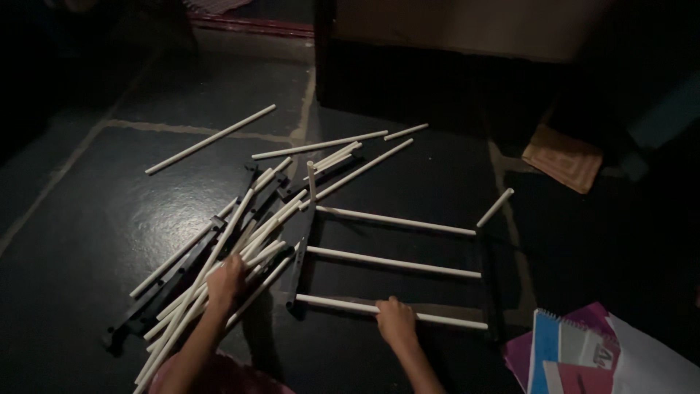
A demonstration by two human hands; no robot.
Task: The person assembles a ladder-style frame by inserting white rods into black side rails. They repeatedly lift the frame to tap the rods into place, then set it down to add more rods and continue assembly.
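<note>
From my remote seat, the dim frame reads left to right. In the upper left, a single white rod [211,139] lies alone on the dark stone floor [87,241]. Below it, at lower left, a loose pile of white rods [219,255] sprawls over long black slotted bars [171,281]. My left hand [225,283] rests on that pile, fingers curled down around a few rods; how firmly it grips I cannot tell in this light. Toward center, a partly built rack [394,261] lies flat: three white rods span two black side bars. My right hand [396,321] closes over the nearest rung [437,317], fingers wrapped on top. A short rod [495,208] sits just past the rack's far corner. At lower right, spiral notebooks [576,350] lie stacked, and an orange mat [563,157] shows at upper right.
</note>
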